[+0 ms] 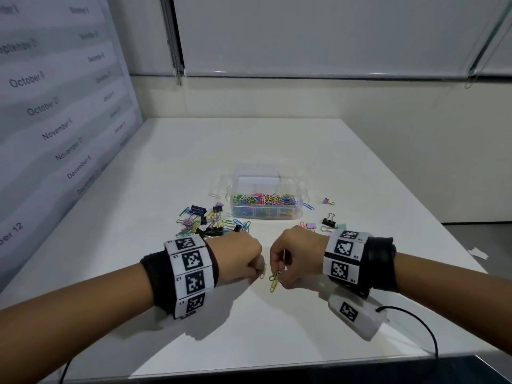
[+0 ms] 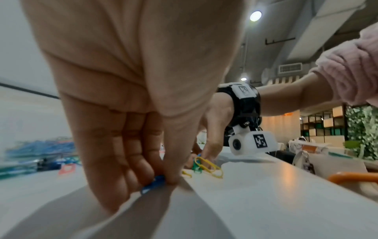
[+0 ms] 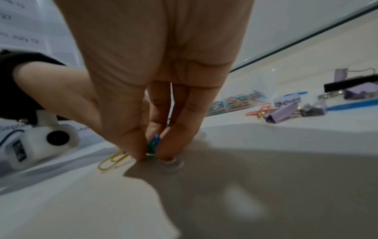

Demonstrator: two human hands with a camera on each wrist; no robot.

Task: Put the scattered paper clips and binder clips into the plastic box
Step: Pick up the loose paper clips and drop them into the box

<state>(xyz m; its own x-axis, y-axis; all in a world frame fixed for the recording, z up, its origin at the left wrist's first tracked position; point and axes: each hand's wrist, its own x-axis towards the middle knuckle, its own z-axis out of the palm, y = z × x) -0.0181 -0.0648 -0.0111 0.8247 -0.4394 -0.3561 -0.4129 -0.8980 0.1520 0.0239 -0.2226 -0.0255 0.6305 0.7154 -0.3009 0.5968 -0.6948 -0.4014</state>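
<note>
Your left hand (image 1: 238, 257) pinches a blue paper clip (image 2: 152, 183) against the table (image 1: 277, 328). Your right hand (image 1: 293, 256) pinches a green paper clip (image 3: 153, 143), yellow clips (image 1: 273, 282) touching its fingertips. The plastic box (image 1: 266, 206) sits beyond both hands, loose clips either side. The left wall sheet (image 1: 55, 106) reads "October 6", "November 6".
</note>
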